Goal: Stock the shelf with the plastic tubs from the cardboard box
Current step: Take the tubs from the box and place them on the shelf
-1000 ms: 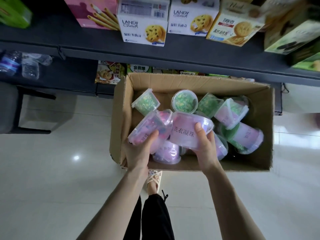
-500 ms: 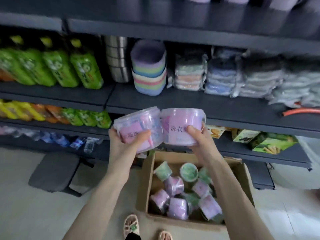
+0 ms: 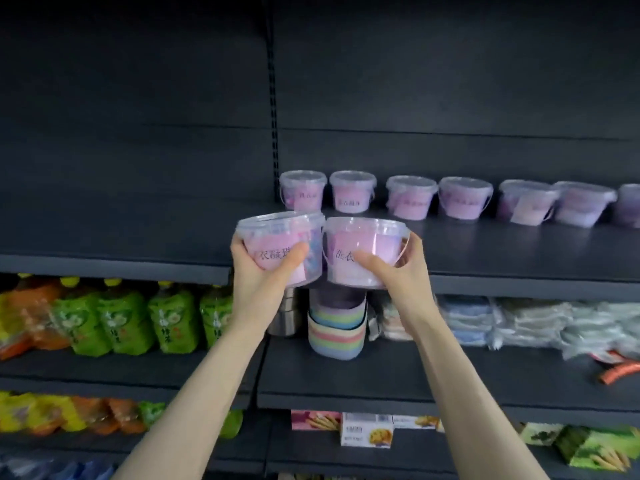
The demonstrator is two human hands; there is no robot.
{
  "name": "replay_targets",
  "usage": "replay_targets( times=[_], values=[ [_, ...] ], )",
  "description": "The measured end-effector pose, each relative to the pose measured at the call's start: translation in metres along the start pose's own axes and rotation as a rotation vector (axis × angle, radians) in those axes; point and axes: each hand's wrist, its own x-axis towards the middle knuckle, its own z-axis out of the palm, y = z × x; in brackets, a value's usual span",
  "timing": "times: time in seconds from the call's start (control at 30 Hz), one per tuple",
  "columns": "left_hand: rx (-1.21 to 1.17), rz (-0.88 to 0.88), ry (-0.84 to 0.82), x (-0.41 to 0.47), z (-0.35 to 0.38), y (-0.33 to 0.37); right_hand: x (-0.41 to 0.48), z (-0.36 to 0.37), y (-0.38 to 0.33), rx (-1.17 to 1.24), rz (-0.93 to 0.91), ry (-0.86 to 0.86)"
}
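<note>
My left hand [image 3: 258, 273] grips a clear plastic tub with pink contents [image 3: 277, 237], fingers curled round its side. Beside it my right hand [image 3: 398, 268] grips a second pink tub [image 3: 363, 247]. The two tubs are side by side, nearly touching, at the front edge of the dark upper shelf [image 3: 519, 254]. Several matching pink tubs [image 3: 408, 197] stand in a row at the back of that shelf. The cardboard box is out of view.
Below the upper shelf are green and orange drink pouches [image 3: 121, 320] at left, a stack of pastel bowls [image 3: 336, 330] in the middle and wrapped cloth packs [image 3: 519, 323] at right. Biscuit boxes [image 3: 367, 429] sit lower down. The shelf section left of the upright [image 3: 273, 98] is bare.
Both hands lifted the two tubs out of the box and up to the upper shelf. The view tilted up, so the box dropped out of sight.
</note>
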Motion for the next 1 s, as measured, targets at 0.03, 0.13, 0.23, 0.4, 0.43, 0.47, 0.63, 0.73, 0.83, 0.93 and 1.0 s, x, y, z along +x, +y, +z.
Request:
replay_targets(
  times=[0.03, 0.13, 0.23, 0.4, 0.43, 0.47, 0.63, 0.73, 0.83, 0.93, 1.0],
  values=[
    [0.015, -0.008, 0.0, 0.015, 0.0, -0.003, 0.01, 0.006, 0.001, -0.022, -0.012, 0.028],
    [0.098, -0.028, -0.013, 0.052, 0.001, -0.014, 0.042, 0.015, 0.004, -0.118, -0.044, 0.07],
    [0.177, -0.061, -0.04, 0.083, 0.003, -0.025, 0.074, 0.018, 0.013, -0.225, -0.053, 0.075],
    [0.32, -0.03, -0.136, 0.118, 0.019, -0.043, 0.118, 0.015, 0.032, -0.328, 0.004, 0.032],
    [0.346, -0.052, -0.161, 0.125, 0.022, -0.046, 0.125, 0.015, 0.034, -0.353, 0.017, 0.001],
    [0.375, -0.079, -0.181, 0.132, 0.026, -0.048, 0.131, 0.015, 0.036, -0.374, 0.034, -0.028],
    [0.663, -0.136, -0.188, 0.151, 0.035, -0.053, 0.149, 0.016, 0.045, -0.433, 0.031, -0.025],
    [0.676, -0.143, -0.173, 0.159, 0.035, -0.056, 0.155, 0.02, 0.05, -0.522, -0.002, -0.014],
    [0.72, -0.142, -0.145, 0.163, 0.037, -0.06, 0.163, 0.028, 0.053, -0.587, -0.011, -0.021],
    [0.777, -0.129, -0.108, 0.165, 0.041, -0.063, 0.17, 0.028, 0.055, -0.586, -0.015, 0.006],
    [0.82, -0.144, -0.109, 0.166, 0.041, -0.064, 0.171, 0.026, 0.057, -0.546, -0.017, 0.018]
  ],
)
